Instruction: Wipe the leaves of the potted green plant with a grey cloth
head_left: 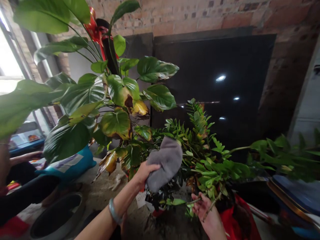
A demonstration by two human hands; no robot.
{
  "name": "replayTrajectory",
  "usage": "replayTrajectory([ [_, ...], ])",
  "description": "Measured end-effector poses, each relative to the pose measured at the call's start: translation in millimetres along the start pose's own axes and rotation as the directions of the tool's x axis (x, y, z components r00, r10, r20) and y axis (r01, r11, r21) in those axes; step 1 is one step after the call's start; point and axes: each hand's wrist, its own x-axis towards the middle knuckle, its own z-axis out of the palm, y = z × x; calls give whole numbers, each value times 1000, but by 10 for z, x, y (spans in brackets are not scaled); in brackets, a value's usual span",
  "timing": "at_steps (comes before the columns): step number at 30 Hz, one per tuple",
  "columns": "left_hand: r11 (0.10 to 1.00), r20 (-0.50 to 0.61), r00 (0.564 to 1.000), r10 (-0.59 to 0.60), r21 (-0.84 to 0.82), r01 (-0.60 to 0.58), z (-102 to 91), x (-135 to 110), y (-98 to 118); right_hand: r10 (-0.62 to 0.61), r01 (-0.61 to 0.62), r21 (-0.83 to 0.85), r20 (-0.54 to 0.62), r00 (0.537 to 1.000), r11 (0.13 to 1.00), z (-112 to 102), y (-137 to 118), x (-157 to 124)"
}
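A grey cloth (165, 163) is bunched up in my left hand (145, 173), thumb on top, in front of the leafy plants. Lower right, my right hand (205, 210) has its fingers curled round a thin green plant stem (192, 201), with leaves at its left end. A second, bare stem (212, 206) crosses in front of the palm. Just above the right hand spreads a bushy plant (220, 170) with many small green leaves. On the left rises a tall plant (117, 125) with broad leaves, some yellowed and brown at the edges.
A dark panel (195, 73) leans on the brick wall (185, 20) behind. At left are a grey bucket (77, 201), a blue bag (80, 163) and another person's arm (26, 157). Red wrapping (246, 216) and a stool-like blue object (295, 191) are at right.
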Motion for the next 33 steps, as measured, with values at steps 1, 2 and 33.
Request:
replayTrajectory([
  [1,996,28,996,-85,18,85,-70,-50,-137,-2,2,2,-5,1000,1000,5,-11,-13],
  [2,988,72,985,-156,29,154,-142,-121,-258,-5,5,10,-19,1000,1000,10,-21,-25],
  [33,967,-230,972,-53,-254,-7,-461,-250,51,-9,8,-13,-66,998,1000,8,-67,-85],
])
